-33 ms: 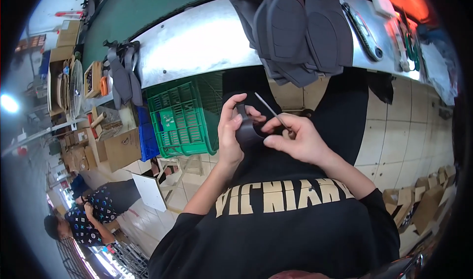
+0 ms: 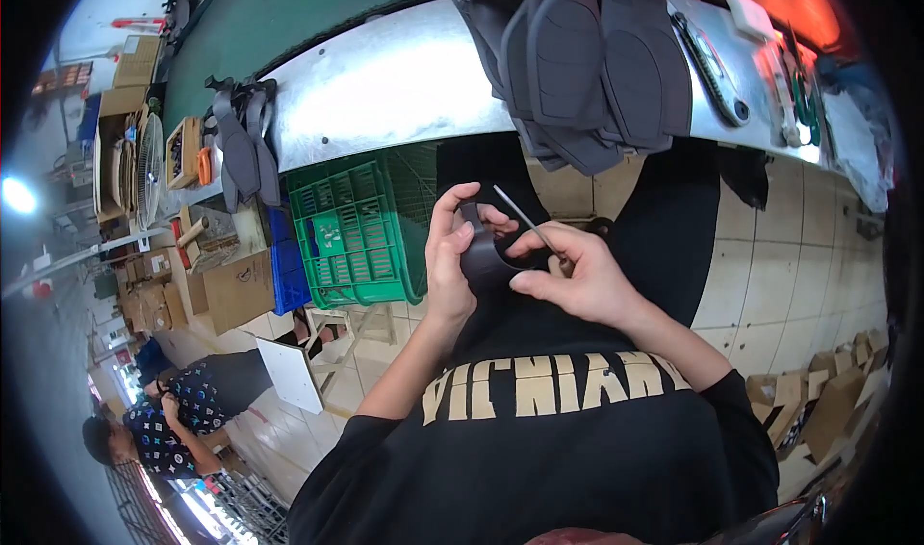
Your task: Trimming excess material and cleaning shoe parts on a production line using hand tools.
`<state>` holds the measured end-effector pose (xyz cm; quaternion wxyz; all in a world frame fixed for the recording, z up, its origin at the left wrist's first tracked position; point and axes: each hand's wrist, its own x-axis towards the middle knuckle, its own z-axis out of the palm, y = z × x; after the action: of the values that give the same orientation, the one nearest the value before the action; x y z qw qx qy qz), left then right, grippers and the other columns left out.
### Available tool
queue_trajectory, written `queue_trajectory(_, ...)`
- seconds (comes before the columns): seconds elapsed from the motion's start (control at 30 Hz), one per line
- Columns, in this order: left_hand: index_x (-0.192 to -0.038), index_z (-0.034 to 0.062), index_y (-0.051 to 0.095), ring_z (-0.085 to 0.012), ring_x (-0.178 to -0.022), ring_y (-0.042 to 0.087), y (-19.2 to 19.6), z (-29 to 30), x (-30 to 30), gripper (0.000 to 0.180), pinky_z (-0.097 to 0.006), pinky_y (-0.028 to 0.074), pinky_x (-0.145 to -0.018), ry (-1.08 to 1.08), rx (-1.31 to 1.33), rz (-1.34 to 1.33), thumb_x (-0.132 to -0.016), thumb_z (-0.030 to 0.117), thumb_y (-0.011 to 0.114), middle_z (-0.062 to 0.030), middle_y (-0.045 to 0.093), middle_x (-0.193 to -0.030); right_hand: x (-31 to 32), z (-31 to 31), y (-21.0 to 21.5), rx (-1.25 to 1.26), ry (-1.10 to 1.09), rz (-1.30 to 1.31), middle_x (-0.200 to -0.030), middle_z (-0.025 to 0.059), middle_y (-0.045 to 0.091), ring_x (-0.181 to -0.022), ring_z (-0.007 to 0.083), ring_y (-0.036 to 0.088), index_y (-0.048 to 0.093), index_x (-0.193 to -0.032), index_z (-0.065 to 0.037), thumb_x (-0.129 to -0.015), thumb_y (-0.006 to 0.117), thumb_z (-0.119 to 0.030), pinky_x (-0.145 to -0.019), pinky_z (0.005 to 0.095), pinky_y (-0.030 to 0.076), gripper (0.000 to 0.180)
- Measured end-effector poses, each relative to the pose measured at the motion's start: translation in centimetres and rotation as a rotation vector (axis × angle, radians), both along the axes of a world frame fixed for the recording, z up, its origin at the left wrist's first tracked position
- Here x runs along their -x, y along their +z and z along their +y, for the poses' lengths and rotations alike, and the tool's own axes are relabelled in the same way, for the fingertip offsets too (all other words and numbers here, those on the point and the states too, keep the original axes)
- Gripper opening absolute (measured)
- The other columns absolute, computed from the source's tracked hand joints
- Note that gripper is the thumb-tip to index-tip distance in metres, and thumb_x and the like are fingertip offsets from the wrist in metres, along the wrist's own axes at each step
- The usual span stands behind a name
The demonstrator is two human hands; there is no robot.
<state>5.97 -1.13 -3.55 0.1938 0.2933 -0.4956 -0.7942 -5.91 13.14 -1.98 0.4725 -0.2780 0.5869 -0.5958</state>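
My left hand (image 2: 449,261) holds a dark curved rubbery piece (image 2: 487,262) up in front of my lap, fingers bent around it. My right hand (image 2: 582,278) grips an awl-like tool (image 2: 521,210) with a thin metal shaft and a wooden handle. Its shaft points up and to the left, apart from the piece. The thumb and forefinger of my right hand are at the right edge of the dark piece. Beyond my hands, a stack of dark grey sole-shaped pieces (image 2: 568,59) hangs over the bench edge.
A metal-topped bench (image 2: 385,83) runs across the far side, with a box cutter (image 2: 712,69) at right. Below it at left stands a green plastic crate (image 2: 356,237). More grey pieces (image 2: 243,146) hang farther left. A person (image 2: 178,420) is at lower left; cardboard scraps (image 2: 833,401) lie at right.
My right hand and the tool have shifted very slightly to the left. The left hand's hold looks the same.
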Motion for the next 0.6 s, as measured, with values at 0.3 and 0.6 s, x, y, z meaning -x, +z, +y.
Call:
queue_trajectory(0.3,-0.133,0.0035,0.052,-0.0170,-0.100,0.062,1.7,-1.6,0.7,0.037,-0.031,0.050,-0.091,0.062,-0.067,-0.096,-0.097,0.002,0.043,-0.0143,0.062,-0.120,-1.0,-1.0,-1.2,0.005,0.005,0.000,-0.079,0.0011,0.058,-0.061,0.0032,0.051,0.065,-0.095,0.003,-0.084,0.073,-0.006,-0.054,0.0213,0.038,0.017)
queue_trajectory(0.6,-0.129,0.0038,0.056,-0.0149,-0.100,0.063,1.7,-1.8,1.3,0.031,-0.028,0.052,-0.086,0.042,-0.100,-0.101,-0.099,0.005,0.048,-0.0108,0.066,-0.114,-0.7,-1.0,-1.0,-0.010,0.017,-0.021,-0.081,-0.0003,0.055,-0.061,0.0021,0.049,0.064,-0.093,0.004,-0.084,0.072,-0.005,-0.054,0.0207,0.037,0.015)
